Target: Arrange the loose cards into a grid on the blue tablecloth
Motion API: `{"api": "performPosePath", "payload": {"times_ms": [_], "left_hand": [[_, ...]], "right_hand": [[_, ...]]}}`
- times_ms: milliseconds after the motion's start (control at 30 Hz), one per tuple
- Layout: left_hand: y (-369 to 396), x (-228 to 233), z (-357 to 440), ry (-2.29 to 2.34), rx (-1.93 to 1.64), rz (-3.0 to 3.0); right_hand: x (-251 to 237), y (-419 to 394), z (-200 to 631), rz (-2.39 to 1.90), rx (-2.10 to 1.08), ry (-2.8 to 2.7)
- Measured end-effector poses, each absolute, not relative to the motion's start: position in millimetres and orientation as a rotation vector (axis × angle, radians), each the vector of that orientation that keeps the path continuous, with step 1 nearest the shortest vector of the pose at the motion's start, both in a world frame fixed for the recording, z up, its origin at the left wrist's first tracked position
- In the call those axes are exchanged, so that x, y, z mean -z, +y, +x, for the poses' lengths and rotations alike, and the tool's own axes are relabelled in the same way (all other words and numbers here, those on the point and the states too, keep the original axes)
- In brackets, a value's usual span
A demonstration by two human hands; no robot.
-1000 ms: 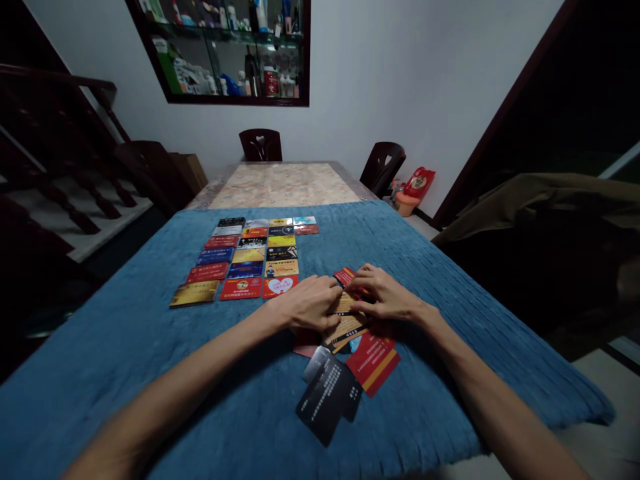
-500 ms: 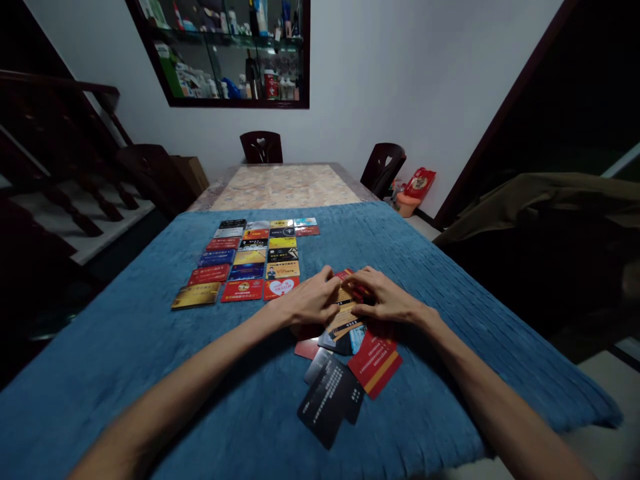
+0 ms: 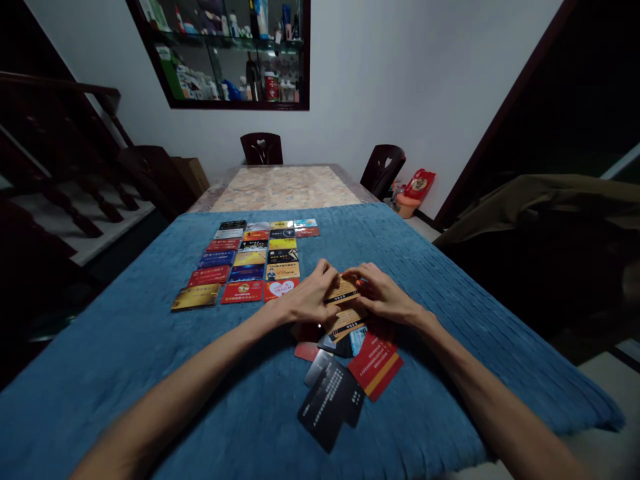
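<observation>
A blue cloth (image 3: 150, 347) covers the near end of the long bench (image 3: 280, 187) in a dim room. On it lies a neat grid of cards (image 3: 245, 260), and a loose pile of cards (image 3: 345, 367) sits closer in. A gold card (image 3: 343, 292) with dark writing is lifted just above the pile. The left hand (image 3: 307, 300) pinches its left edge, and the right hand (image 3: 383, 297) pinches its right edge, both arms reaching forward.
</observation>
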State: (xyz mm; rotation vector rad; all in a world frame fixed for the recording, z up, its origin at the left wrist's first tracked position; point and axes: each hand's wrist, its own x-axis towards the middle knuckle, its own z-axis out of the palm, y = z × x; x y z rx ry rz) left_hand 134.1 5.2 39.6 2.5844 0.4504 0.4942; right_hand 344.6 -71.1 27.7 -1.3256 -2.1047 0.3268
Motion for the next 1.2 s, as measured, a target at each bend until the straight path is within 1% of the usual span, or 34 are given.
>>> {"api": "performPosePath", "payload": {"times_ms": [233, 500, 900, 1033, 1200], "left_hand": [[9, -42, 133, 0.485, -0.508, 2.527], [11, -48, 130, 0.496, -0.495, 2.551], [25, -36, 130, 0.648, -0.651, 2.510], [27, -34, 130, 0.672, -0.649, 2.490], [27, -31, 131, 0.663, -0.648, 2.494]], "right_hand": [[-21, -67, 347, -1.322, -0.175, -2.094], [-19, -66, 349, -1.330, -0.097, -1.984], [-14, -62, 350, -1.395, -0.164, -1.813], [-13, -62, 352, -1.441, -0.216, -1.785], [-12, -62, 352, -1.419, -0.193, -1.809]]}}
